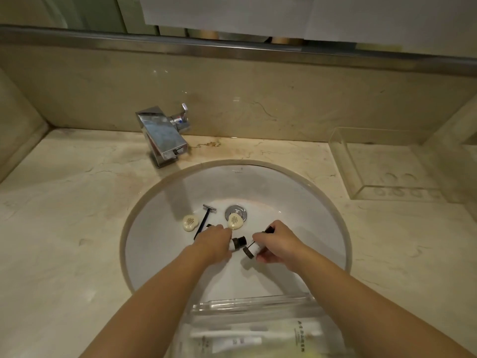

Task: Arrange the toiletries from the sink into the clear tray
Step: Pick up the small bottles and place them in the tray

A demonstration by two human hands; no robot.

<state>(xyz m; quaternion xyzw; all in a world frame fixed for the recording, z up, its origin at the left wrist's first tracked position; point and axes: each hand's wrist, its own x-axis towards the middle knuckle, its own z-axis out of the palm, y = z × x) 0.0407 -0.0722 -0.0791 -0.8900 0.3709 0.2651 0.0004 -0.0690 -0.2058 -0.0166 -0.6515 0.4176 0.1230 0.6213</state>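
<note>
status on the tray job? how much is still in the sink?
Done: packets sit in the near tray. In hand: left hand on a bottle, right hand gripping two bottles. Left in the sink: two soaps, a razor. The far tray looks unfilled.

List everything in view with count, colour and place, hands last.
Round wrapped soaps: two, cream, sink bottom, one partly on the drain.
Slim razor: one, black handle, between the soaps.
Small dark-capped bottles: at least three, white, at the hands.
Chrome faucet: one, silver, counter behind the basin.
Clear acrylic tray: one, transparent, counter at right.
Clear tray of packets: one, near edge.
Left hand: gripping a bottle.
Right hand: gripping bottles.
</note>
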